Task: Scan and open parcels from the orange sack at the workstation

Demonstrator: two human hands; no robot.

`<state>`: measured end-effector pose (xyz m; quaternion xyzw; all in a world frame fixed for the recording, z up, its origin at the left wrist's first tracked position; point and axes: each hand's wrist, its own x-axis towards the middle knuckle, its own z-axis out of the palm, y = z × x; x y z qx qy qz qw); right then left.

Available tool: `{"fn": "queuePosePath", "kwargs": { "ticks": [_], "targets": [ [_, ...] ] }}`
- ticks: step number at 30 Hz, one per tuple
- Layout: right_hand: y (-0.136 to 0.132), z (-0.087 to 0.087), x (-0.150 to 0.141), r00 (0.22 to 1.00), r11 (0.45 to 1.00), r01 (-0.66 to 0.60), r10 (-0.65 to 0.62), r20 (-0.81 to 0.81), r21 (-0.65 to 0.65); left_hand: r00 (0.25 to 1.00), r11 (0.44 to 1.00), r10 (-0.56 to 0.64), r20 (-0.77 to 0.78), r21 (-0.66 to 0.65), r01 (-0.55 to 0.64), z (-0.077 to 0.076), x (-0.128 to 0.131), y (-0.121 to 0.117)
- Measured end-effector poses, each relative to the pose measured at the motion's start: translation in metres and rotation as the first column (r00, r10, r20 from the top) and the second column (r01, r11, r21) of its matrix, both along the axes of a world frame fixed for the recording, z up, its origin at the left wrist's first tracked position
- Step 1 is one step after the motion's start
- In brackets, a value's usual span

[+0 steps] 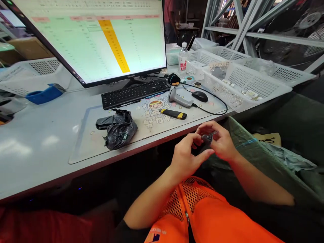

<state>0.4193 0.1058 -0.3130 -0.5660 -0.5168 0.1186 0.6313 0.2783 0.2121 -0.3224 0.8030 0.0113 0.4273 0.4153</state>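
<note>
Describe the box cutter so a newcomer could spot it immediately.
In front of the monitor, a printed mat lies on the desk. On it, between the grey scanner and the desk's front edge, is the box cutter. Yellow patches on black set it apart from scanner and mouse.

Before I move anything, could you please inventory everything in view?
Monitor: 1, black, desk's back
Keyboard: 1, black, before monitor
Mouse: 1, black, on mat
Scanner: 1, grey, beside mouse
Cutter: 1, black-yellow, on mat
Bag: 1, black, mat's left
Mat: 1, pale, on desk
Desk: 1, whitish, ahead
Bottle: 1, clear, beside monitor
Baskets: several, white, both sides
Unclear object: 1, blue, desk's left
Piece: 1, dark, between hands
Vest: 1, orange, on wearer
Left hand: 1, bare, near piece
Right hand: 1, bare, holding piece
</note>
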Motion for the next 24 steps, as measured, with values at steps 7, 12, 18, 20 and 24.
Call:
{"fn": "queuePosePath", "kwargs": {
  "ticks": [7,12,18,20,24],
  "targets": [
    [0.005,0.0,-0.015,0.999,0.998,-0.027,0.026,0.023,0.061,0.988,0.962,0.022,0.154,0.265,-0.063,-0.002,-0.008,-0.001],
    [-0.002,0.004,-0.016,0.997,1.0,-0.014,0.013,0.074,0.012,0.981,0.98,0.079,0.174,0.166,-0.109,0.007,-0.01,0.008],
    [-0.012,0.004,-0.004,0.997,0.996,-0.079,0.079,0.01,-0.04,0.994,0.992,0.098,0.045,-0.085,-0.094,0.018,-0.017,0.035],
    [-0.007,0.005,-0.002,0.994,0.994,-0.104,0.104,0.019,-0.031,1.0,0.996,0.017,0.024,-0.093,-0.015,0.018,-0.016,0.035],
    [-0.01,0.003,-0.003,0.975,0.987,-0.038,0.071,0.209,-0.155,0.989,0.986,-0.143,-0.034,-0.09,0.14,0.012,-0.016,0.025]
  ]
}}
